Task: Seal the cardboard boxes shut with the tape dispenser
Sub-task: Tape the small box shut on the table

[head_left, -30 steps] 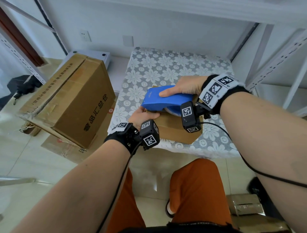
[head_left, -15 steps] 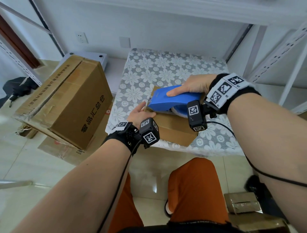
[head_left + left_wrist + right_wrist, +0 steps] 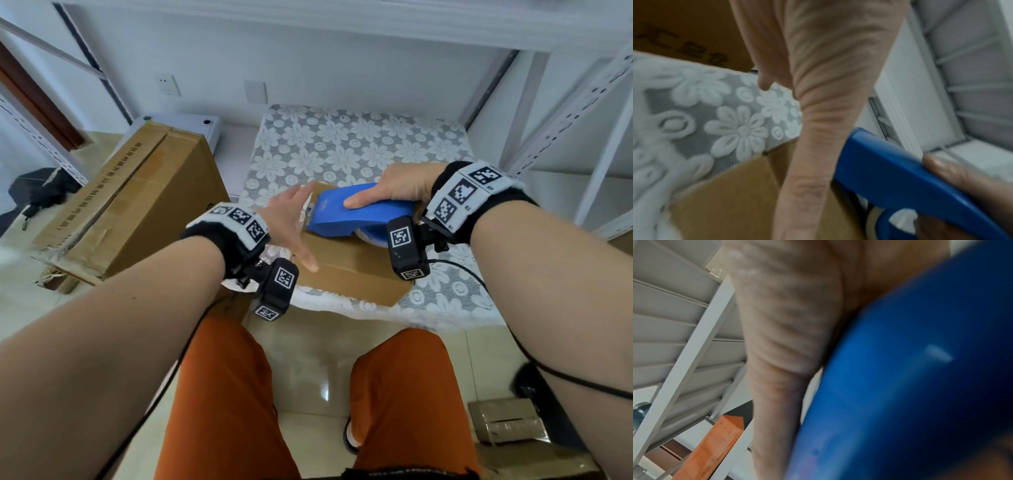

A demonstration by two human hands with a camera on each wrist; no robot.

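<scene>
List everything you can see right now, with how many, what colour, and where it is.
small cardboard box: 1, brown, on the table's near edge
tape dispenser: 1, blue, on the small box
large cardboard box: 1, brown, left of the table
table: 1, white floral lace cover, centre
metal shelving: grey-white, right and above
black bag: 1, floor, far left
left hand: fingers spread, beside the dispenser
right hand: grips the dispenser

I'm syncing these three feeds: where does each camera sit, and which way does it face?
Head: worn on the head, looking down at the small box, both forearms and orange-clad legs.
Left wrist: looks along the open left hand over the tablecloth.
Right wrist: looks up past the right hand to shelving.
All three share the blue tape dispenser.
</scene>
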